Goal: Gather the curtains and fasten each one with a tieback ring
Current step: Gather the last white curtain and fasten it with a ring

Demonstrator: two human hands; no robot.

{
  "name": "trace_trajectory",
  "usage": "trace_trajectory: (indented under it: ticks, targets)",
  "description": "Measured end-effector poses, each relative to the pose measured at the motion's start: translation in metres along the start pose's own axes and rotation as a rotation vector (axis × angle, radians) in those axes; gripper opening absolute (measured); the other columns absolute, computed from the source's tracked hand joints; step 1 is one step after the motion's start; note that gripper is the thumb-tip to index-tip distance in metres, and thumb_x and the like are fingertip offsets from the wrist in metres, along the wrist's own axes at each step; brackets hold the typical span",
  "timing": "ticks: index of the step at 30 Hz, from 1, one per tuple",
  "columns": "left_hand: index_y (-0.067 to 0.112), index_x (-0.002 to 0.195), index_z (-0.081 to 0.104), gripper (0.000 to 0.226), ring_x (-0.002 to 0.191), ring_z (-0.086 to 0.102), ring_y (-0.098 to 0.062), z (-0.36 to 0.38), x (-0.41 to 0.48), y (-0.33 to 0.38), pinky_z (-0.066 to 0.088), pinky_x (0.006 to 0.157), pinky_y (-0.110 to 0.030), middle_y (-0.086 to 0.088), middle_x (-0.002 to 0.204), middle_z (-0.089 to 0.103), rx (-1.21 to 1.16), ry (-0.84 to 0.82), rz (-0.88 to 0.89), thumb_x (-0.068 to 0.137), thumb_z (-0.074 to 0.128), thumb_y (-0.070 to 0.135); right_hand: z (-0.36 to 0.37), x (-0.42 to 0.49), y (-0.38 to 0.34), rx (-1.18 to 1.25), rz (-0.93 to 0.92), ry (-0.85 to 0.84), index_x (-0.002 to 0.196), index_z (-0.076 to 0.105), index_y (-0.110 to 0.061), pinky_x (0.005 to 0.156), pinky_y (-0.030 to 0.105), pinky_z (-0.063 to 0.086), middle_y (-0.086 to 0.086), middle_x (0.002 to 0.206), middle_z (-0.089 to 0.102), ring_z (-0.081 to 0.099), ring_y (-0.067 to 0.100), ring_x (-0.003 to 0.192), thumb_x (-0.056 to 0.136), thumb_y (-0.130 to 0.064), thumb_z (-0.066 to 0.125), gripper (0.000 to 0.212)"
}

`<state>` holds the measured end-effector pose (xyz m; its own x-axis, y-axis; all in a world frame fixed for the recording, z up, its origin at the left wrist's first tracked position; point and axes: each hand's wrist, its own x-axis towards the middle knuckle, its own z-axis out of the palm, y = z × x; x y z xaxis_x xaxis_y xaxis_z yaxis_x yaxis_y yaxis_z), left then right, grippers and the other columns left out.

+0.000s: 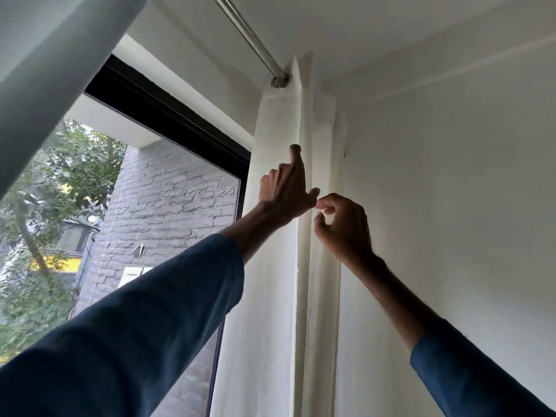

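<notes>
white curtain (270, 296) behind raised left hand (285, 188), forefinger up; right hand (343, 224) curled.

Dark blue long sleeves, the left sleeve (135, 326) and right sleeve (469, 377), end short of the bare left hand (285, 188) and right hand (343, 224).

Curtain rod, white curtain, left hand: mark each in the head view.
curtain rod (247, 34), head view, mid-shaft of the metal bar.
white curtain (264, 326), head view, broad front fold below the hands.
left hand (285, 188), head view, back of the hand.
</notes>
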<state>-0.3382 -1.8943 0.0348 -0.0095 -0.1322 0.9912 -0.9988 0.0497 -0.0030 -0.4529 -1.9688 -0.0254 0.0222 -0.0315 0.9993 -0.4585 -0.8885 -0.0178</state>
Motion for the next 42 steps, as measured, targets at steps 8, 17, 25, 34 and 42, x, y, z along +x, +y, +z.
trace_trajectory:
  ticks: [8,17,25,34,42]
  targets:
    - [0.012,0.127,0.042,0.054,0.072,0.06,-0.034,0.028,0.031,-0.019,0.04,0.057,-0.037,-0.008,0.081,0.057,0.057,0.008,0.082,0.079,0.064,0.004,0.027,0.039,0.037,-0.006,0.054,0.0,0.104,0.071,-0.008,0.088,0.038,0.058,0.002,0.101,0.075,0.071,0.02,0.088,0.084,-0.009,0.065,0.021]
    - [0.017,0.103,0.062,0.033,0.072,0.057,-0.021,0.021,0.056,-0.058,0.044,0.059,-0.032,-0.002,0.088,0.065,-0.136,0.226,-0.034,0.083,0.043,0.0,0.048,0.091,0.056,0.106,0.135,0.041,0.106,0.069,-0.008,0.095,0.036,0.052,0.004,0.105,0.074,0.07,0.022,0.1,0.095,-0.028,0.06,0.025]
    - [0.019,0.111,0.057,0.032,0.082,0.066,-0.024,-0.002,0.066,-0.064,0.057,0.073,-0.042,-0.003,0.087,0.073,-0.032,0.213,0.006,0.081,0.06,0.011,0.057,0.12,0.007,0.326,0.054,0.018,0.061,0.039,-0.005,0.063,0.041,0.043,0.015,0.056,0.046,0.055,0.032,0.057,0.103,-0.057,0.038,0.067]
    - [0.004,0.129,0.035,0.064,0.077,0.055,-0.03,-0.006,0.088,-0.028,0.037,0.057,-0.036,-0.003,0.078,0.047,0.182,0.082,0.046,0.076,0.072,0.008,0.064,0.142,-0.003,0.275,0.123,0.152,0.061,0.032,-0.011,0.04,0.019,0.022,0.0,0.055,0.036,0.033,0.015,0.049,0.082,-0.002,0.048,0.028]
    - [0.022,0.124,0.05,0.051,0.071,0.054,-0.03,-0.071,0.08,-0.077,0.039,0.062,-0.033,-0.004,0.08,0.048,0.467,0.107,0.116,0.076,0.053,0.004,0.073,0.14,0.003,0.2,0.108,0.164,0.059,0.025,-0.021,0.051,0.031,0.019,-0.004,0.057,0.033,0.034,0.022,0.06,0.082,0.002,0.046,0.039]
